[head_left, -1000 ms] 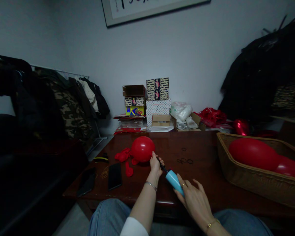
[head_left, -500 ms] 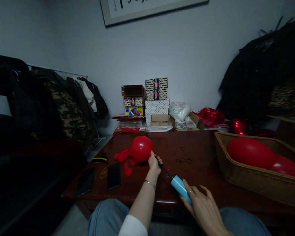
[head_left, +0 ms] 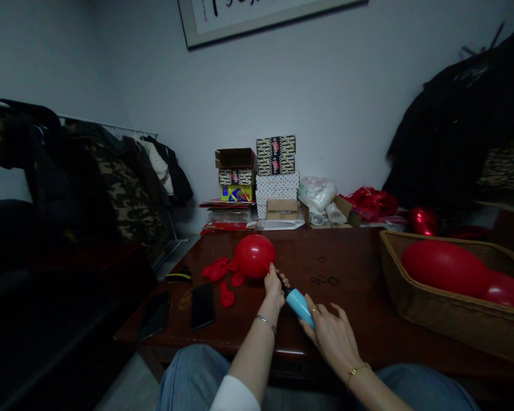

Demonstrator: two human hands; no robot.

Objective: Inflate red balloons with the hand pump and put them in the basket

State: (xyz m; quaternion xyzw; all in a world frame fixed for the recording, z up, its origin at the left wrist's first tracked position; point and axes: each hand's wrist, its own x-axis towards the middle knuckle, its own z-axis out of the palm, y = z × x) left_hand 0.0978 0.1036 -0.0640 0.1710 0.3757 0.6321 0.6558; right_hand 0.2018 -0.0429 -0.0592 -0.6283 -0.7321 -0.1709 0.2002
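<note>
My left hand [head_left: 274, 285] is closed around the neck of a partly inflated red balloon [head_left: 255, 256] and the black nozzle end of a hand balloon pump [head_left: 298, 306]. The pump's light-blue barrel slants down to the right, and my right hand [head_left: 332, 332] grips its rear end. Its black shaft is mostly out of sight, with the barrel close against my left hand. Limp red balloons [head_left: 216, 270] lie left of the inflated one, and a single one [head_left: 227, 295] lies nearer to me.
A wicker basket [head_left: 437, 311] with inflated red balloons [head_left: 443, 265] stands at the right. Two dark phones [head_left: 203, 306] and yellow rubber bands [head_left: 184, 299] lie at left on the table [head_left: 346, 325]. Black bands [head_left: 321, 280] lie right of centre. Stacked boxes [head_left: 276, 155] stand behind.
My right hand has pushed the blue barrel up-left toward my left hand, covering the shaft that showed before. My left hand keeps its hold on the balloon neck. The view has shifted slightly.
</note>
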